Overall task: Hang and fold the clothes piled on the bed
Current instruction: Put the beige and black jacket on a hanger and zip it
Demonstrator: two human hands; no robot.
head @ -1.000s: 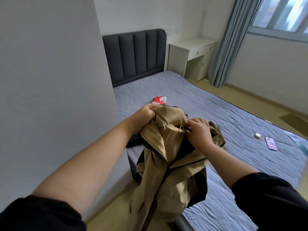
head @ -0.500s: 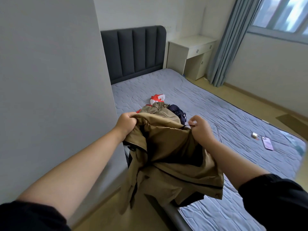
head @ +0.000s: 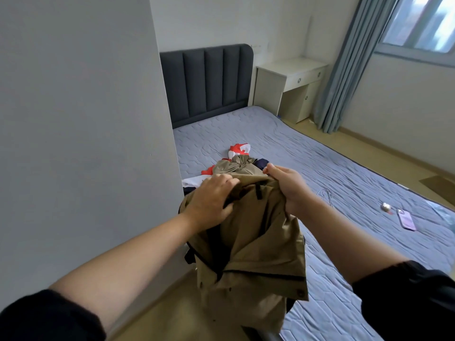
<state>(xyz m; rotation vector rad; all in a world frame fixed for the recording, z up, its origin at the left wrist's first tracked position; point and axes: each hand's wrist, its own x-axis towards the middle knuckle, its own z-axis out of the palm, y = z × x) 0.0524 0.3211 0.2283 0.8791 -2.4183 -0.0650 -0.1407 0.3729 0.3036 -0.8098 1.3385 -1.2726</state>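
A tan jacket with black lining hangs in front of me over the near-left corner of the bed. My left hand grips its upper left part and my right hand pinches its top edge. Behind the jacket a pile of clothes lies on the mattress: a bunched tan piece, a red and white garment and something dark blue. A thin wire hanger lies on the mattress just right of my right wrist.
A grey wall stands close on my left. On the right part of the mattress lie a pink phone and a small white object. A white desk and a blue curtain are beyond the headboard.
My hands have come closer together along the jacket's top edge, and the left hand has shifted its grip to the right. The jacket hangs narrower and longer than before.
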